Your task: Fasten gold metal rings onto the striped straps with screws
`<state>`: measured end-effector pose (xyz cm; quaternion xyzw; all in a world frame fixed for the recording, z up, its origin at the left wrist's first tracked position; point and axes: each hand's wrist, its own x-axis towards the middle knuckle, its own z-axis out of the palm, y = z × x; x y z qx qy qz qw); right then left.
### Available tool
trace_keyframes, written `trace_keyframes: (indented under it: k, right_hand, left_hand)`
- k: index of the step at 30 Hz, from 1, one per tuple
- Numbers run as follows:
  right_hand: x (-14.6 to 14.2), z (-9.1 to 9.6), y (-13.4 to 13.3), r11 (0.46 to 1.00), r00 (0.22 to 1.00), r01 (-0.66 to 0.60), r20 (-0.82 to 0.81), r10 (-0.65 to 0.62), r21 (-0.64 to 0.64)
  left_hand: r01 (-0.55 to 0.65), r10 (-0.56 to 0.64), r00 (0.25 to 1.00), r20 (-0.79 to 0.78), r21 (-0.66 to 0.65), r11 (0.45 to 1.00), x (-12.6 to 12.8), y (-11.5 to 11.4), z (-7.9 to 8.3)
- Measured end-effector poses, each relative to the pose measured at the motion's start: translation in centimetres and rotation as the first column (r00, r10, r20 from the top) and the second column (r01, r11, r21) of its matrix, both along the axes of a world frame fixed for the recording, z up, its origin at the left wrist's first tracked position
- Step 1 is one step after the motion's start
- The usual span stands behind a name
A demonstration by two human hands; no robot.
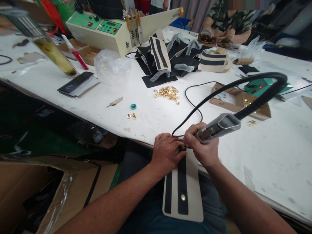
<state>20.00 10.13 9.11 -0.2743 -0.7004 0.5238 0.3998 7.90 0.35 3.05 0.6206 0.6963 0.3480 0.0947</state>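
Note:
A beige panel (194, 188) with two black strips lies across my lap, its far end at the table edge. On the wider strip sits a round gold stud (183, 197). My left hand (167, 151) grips the panel's far end, thumb and fingers around a small gold fitting (183, 147) on the black strip. My right hand (203, 146) is closed around a grey corded electric screwdriver (216, 128), tilted, with a thick black cable at its rear. The tool's tip is hidden by my fingers beside the fitting.
Gold fittings (168, 93) are heaped beyond my hands, with a blue cap (133, 106) to their left. More panels (159, 53) pile up behind. A cardboard tray (226, 100) and green box (258, 86) stand right. A co-worker's hands (224, 35) are across the table.

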Motion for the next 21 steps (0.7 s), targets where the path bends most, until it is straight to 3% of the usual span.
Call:
trace_keyframes:
  k: [8,21]
  right_hand:
    - [0.0,-0.8,0.8,0.995,0.995,-0.097,-0.003,0.097,-0.018]
    - [-0.2,-1.4,0.8,0.997,0.999,-0.048,-0.008,0.047,-0.056]
  left_hand:
    - [0.005,-0.005,1.000,-0.006,-0.022,1.000,0.2,0.0,0.2]
    - [0.002,-0.002,1.000,0.006,-0.022,1.000,0.2,-0.1,0.1]
